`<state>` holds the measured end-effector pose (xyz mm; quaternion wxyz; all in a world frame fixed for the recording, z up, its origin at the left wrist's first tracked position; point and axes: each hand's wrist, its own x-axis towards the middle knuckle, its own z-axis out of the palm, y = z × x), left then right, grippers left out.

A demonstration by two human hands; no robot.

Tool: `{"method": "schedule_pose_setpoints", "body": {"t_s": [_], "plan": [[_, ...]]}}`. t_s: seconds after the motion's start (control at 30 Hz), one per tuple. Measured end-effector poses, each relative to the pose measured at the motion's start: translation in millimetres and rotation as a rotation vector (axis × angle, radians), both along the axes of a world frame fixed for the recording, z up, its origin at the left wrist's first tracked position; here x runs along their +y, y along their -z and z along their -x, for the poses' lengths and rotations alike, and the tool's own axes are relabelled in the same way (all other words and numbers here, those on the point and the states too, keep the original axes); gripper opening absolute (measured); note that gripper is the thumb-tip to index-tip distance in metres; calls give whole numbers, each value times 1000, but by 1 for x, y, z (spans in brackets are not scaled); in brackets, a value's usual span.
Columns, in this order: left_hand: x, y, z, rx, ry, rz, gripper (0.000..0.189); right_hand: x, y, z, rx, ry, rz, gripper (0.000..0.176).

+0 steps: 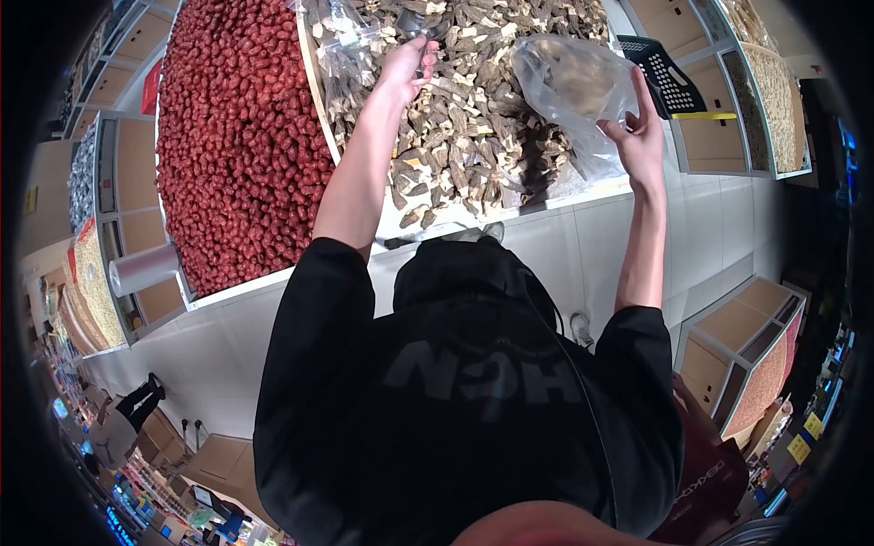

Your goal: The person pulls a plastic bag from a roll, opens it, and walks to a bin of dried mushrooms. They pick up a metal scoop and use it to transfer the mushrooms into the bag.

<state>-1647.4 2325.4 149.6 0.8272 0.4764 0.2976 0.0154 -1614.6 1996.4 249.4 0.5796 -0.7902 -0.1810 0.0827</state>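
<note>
Brown and cream dried mushroom pieces [455, 136] fill a wide white-edged bin. Over its upper part, the fingers of my left hand [408, 71] are curled round the dark handle of a scoop [424, 22], whose far end lies among the pieces. My right hand [639, 136] is at the bin's right side, index finger raised and thumb spread, holding a clear plastic bag [583, 86] with its mouth spread wide. The bag hangs over the pieces. Its contents, if any, cannot be made out.
Red dried dates [241, 136] fill the adjoining bin on the left. More clear plastic [350, 45] lies near the divider. A dark perforated basket [660, 77] stands at the upper right. A plastic roll [144, 270] is at the left. Another person [118, 432] is at the lower left.
</note>
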Motion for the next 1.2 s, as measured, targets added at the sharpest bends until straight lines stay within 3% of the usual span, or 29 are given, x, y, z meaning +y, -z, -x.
{"method": "schedule_pose_setpoints", "body": {"t_s": [0.2, 0.33, 0.53, 0.77, 1.0, 1.2], "plan": [[-3, 24, 13, -45, 66, -385, 33, -1, -4, 3, 20, 9, 19, 89], [-4, 17, 12, 18, 8, -348, 31, -1, 0, -2, -24, 8, 36, 91], [-2, -3, -9, -18, 2, -86, 31, 4, 4, -2, -70, 8, 9, 93], [7, 29, 0, -8, 18, -460, 34, 4, -3, 1, -69, 34, 35, 93], [9, 6, -18, -73, 35, -84, 30, 9, 7, -8, -34, 7, -20, 93], [18, 3, 15, -83, 127, -249, 31, 8, 15, -13, -64, -20, -3, 96]]}}
